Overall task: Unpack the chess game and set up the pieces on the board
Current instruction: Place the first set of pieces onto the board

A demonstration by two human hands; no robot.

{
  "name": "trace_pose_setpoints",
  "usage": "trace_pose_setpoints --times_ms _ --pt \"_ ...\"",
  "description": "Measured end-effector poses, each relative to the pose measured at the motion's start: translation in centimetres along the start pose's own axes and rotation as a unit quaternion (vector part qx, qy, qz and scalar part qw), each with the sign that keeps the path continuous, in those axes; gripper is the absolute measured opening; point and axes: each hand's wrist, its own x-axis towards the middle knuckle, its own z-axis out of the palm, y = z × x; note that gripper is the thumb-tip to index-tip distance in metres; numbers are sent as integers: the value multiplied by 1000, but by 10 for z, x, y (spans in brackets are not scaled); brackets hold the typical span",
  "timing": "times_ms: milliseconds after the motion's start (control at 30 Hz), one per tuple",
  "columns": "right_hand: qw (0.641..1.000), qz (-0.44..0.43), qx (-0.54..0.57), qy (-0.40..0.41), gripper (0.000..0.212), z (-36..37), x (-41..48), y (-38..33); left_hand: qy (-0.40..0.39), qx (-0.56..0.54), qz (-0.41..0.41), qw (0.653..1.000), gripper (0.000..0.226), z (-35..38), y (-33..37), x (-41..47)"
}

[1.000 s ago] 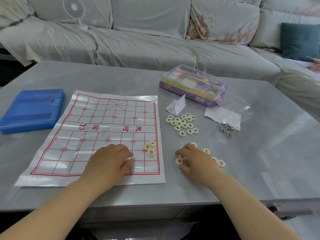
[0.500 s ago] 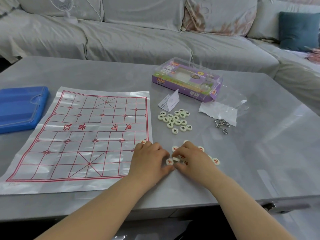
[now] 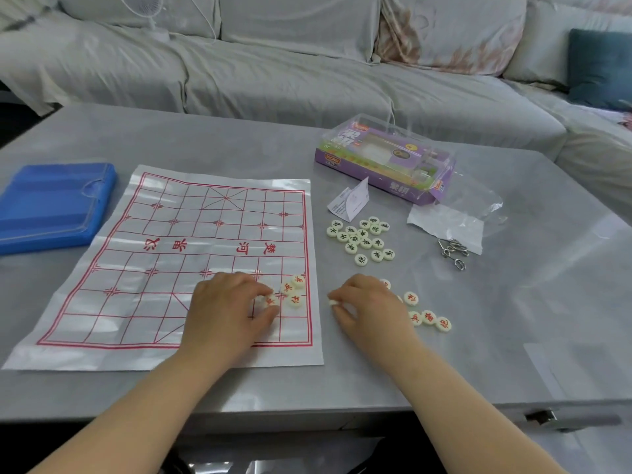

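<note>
Head: left hand [image 3: 225, 313] pinches red piece [image 3: 270, 300] on board [image 3: 164, 254], right hand [image 3: 369, 309] pale piece [image 3: 333, 302].

Soft, even daylight, moderately bright; shadows are faint and short. Glare streaks cross the far edge of the glossy board sheet [image 3: 219, 186], with a broad pale sheen on the table [image 3: 547, 268] at right. Wide-angle bending at the edges; far sofa [image 3: 273, 80] slightly soft.

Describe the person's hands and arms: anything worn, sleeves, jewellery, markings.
The left hand and right hand are bare: no gloves, rings, watch or bracelet show. The left forearm and right forearm are bare too, with no sleeve down to the picture's lower edge. No markings are visible.
</note>
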Motion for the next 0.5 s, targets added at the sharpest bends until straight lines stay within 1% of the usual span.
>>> trace_pose_setpoints --times_ms 67,133,233,267,333,433,500 --pt "999 -33 -24 6 11 7 8 -20 -5 -12 -22 1000 32 -3 -18 -5" --pt "998 -50 -46 -13 8 16 12 -35 -2 -24 -41 999 32 -8 -24 -9" --pt "994 -68 -64 -52 14 29 10 -46 -10 -26 -21 999 32 -9 -31 -13" --pt "994 -62 -58 -65 17 32 9 -47 -21 -25 -24 999 33 -10 -32 -14" --pt "996 -53 -40 -60 28 32 3 -44 -25 -35 -19 999 35 -7 -34 -14" --pt "996 -23 44 -69 32 28 -1 -40 -24 -50 -2 998 38 -7 -28 -11" --pt "996 2 58 -66 37 26 6 -36 -22 -52 10 998 39 -3 -24 -8"
